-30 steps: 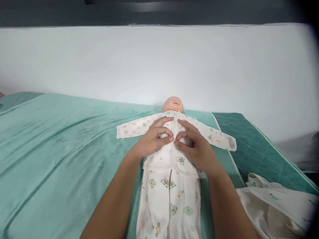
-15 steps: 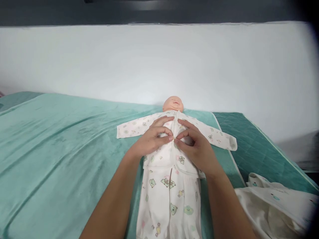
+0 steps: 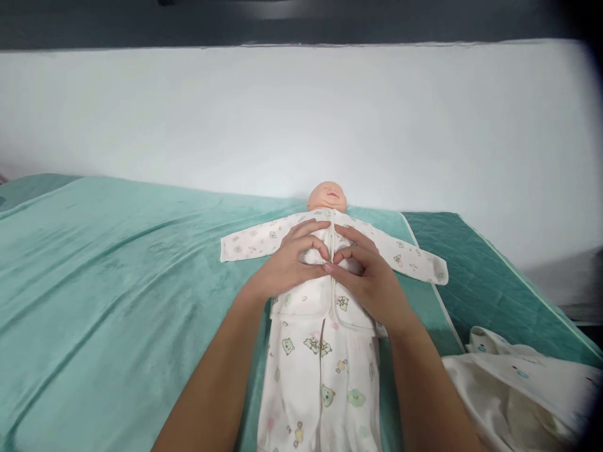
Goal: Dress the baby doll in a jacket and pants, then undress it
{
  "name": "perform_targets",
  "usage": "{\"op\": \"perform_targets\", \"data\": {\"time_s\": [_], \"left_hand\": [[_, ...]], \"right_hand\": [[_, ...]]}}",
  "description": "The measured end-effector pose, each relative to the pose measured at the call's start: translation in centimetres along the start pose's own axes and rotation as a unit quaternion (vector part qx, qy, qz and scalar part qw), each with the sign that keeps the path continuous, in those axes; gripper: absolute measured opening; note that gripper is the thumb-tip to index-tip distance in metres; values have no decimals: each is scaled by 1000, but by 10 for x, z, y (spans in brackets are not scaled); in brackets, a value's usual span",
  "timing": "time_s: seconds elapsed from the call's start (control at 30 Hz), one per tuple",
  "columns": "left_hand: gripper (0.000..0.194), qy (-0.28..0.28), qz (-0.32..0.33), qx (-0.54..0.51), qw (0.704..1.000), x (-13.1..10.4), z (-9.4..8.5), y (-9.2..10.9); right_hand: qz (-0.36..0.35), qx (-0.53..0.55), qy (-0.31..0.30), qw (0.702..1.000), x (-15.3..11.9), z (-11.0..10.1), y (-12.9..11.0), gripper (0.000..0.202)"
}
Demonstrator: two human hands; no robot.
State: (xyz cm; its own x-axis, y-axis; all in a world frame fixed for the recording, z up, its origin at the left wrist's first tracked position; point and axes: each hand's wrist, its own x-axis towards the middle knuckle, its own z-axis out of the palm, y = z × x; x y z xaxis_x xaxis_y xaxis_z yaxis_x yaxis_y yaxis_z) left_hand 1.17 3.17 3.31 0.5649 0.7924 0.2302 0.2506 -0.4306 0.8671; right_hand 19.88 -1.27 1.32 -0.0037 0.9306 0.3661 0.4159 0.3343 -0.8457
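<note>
A baby doll lies on its back, wearing a white baby jacket printed with small bears. Its sleeves stretch out to both sides. My left hand rests on the chest, thumb and index finger pinching the jacket's front edge. From the other side my right hand pinches the opposite edge, its thumb meeting my left fingertips at the middle. Whatever fastener sits between the fingertips is hidden. Below the jacket, matching white printed pants cover the legs.
A light green blanket lies under the doll. On the right a darker green quilted mat shows beyond its edge. White printed cloth is bunched at the lower right. Behind the doll's head stands a white wall.
My fingertips have drawn closer together at the jacket's front, my right thumb now over the meeting point. The jacket's front edges have shifted slightly. The doll stays in place.
</note>
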Motion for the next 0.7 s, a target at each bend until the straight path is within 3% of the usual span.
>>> {"op": "perform_targets", "data": {"time_s": [0.13,0.2,0.3,0.37,0.43,0.57,0.7], "left_hand": [[15,44,10,-52,998,2,2,-3],[16,157,8,-125,980,4,1,-9],[16,397,-28,-185,898,8,-4,-23],[18,478,-85,-151,861,9,-7,-32],[22,452,-143,-82,877,11,-8,-37],[25,312,-185,46,931,14,-5,-40],[26,273,-206,81,936,15,-6,-44]], "right_hand": [[40,45,20,998,0,-2,2,15],[92,110,117,983,3,-5,14,18],[183,159,291,926,10,-12,41,23],[219,136,314,914,14,-14,54,31],[216,111,276,930,15,-12,58,36],[186,70,202,959,14,-5,49,39],[191,24,191,962,14,-6,46,38]]}}
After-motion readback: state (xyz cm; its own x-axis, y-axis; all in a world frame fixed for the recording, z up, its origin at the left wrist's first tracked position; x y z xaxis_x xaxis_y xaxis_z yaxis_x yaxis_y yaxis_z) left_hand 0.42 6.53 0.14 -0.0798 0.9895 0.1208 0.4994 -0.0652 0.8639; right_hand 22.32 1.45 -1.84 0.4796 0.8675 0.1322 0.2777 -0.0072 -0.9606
